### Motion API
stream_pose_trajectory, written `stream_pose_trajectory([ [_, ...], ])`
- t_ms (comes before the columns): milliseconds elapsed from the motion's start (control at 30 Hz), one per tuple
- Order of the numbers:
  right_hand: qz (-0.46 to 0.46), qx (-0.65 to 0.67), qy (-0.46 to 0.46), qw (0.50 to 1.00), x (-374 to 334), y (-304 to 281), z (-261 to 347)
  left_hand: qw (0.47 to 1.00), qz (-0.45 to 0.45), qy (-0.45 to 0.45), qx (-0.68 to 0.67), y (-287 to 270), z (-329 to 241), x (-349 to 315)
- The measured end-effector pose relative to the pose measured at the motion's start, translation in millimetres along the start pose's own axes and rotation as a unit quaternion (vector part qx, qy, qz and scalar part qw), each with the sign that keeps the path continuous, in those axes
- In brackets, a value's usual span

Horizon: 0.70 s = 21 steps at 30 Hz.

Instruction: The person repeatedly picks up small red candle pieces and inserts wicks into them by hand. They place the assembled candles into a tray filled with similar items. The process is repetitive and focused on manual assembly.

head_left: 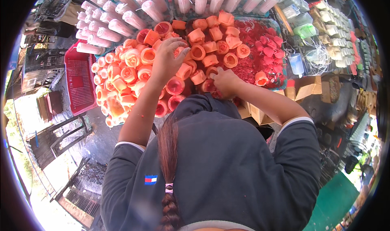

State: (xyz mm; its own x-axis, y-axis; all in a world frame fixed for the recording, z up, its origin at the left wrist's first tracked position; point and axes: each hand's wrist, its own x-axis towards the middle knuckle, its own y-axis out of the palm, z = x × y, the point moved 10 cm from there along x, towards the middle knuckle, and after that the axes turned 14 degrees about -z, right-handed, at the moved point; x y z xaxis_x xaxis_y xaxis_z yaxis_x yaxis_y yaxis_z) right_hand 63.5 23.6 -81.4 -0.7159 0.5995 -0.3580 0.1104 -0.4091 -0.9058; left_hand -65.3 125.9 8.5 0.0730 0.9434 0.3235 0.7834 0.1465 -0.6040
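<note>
Many orange rose-shaped cups [133,57], waxy in look, crowd the worktop before me, some tipped and some showing hollow middles. My left hand [167,59] reaches over the middle of the pile, fingers stretched and thumb apart, with cups beneath it. Close to the pile's near right side, my right hand [226,83] has bent fingers closed at the rim of an orange cup [211,72]. Part of that cup is hidden by the fingers. Red petal-like pieces [270,48] and crumbs lie in a tray with a pale blue-green rim [280,30] on the right.
Rows of pale pink wrapped cylinders [122,24] stand behind the pile. A red perforated basket [80,78] sits at the left. Cardboard boxes [302,87], white strings [319,56] and a clear cup [296,64] are at the right. Rows of whitish pieces [337,36] lie farther right.
</note>
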Motion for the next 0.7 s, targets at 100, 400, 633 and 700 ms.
stream_pose_trajectory([
  [100,0.018,-0.095,0.132,0.987,-15,3,-24,1.0,0.002,-0.005,0.008,2,-1,-9],
  [400,-0.295,0.306,0.243,0.872,-22,-81,-52,0.933,0.148,-0.294,-0.144,63,1,-60],
  [633,-0.304,0.797,0.203,0.48,-14,-76,-50,0.794,-0.028,-0.363,-0.487,52,-16,-47],
  [700,-0.297,0.802,0.201,0.477,-9,-71,-44,0.798,-0.057,-0.331,-0.501,50,-20,-43],
])
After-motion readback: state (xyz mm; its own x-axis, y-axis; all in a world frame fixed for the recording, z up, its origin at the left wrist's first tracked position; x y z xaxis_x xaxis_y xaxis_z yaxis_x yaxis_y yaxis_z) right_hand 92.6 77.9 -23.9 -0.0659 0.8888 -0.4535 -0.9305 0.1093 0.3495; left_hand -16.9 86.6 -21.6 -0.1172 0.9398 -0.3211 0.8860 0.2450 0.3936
